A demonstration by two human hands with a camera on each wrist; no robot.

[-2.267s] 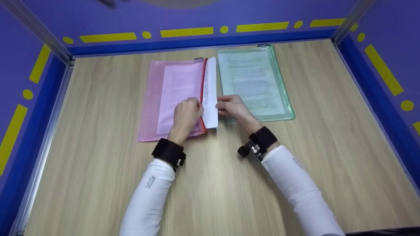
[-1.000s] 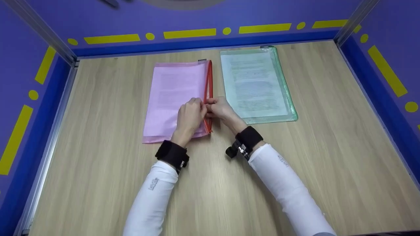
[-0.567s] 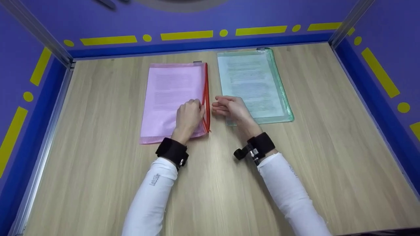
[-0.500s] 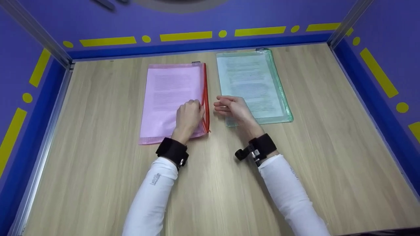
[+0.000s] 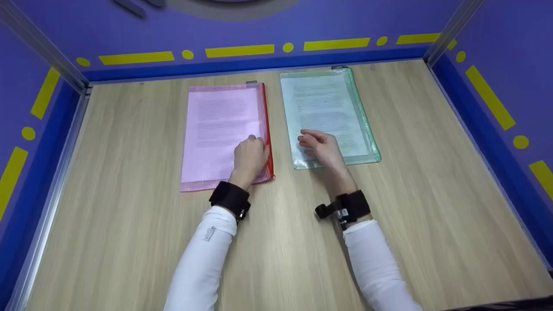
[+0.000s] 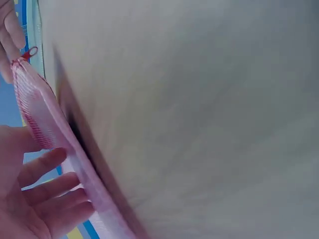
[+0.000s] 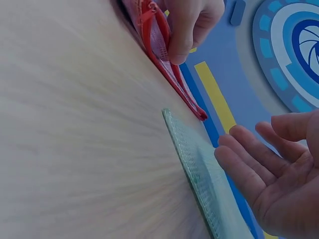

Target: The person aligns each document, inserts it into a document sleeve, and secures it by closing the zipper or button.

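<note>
On the table lies a pink mesh zip pouch (image 5: 207,168) with a printed paper sheet (image 5: 220,108) inside. Its red zipper edge (image 5: 265,112) faces right and gapes in the right wrist view, where my left hand (image 7: 194,25) pinches the upper edge between thumb and finger. A red zipper pull (image 6: 33,51) hangs at the near corner in the left wrist view. My right hand (image 5: 324,149) hovers over the near left part of a green zip pouch (image 5: 365,121), fingers loosely bent and holding nothing. That pouch also contains printed paper.
The wooden table (image 5: 129,237) has blue panels (image 5: 242,65) with yellow marks along its back and sides. Black camera straps sit on both wrists, the right one with a small arm (image 5: 324,211) sticking out.
The paper that stuck out past the red zipper edge has gone fully into the pink pouch. My right hand has let go and drawn back to the right, over the green pouch.
</note>
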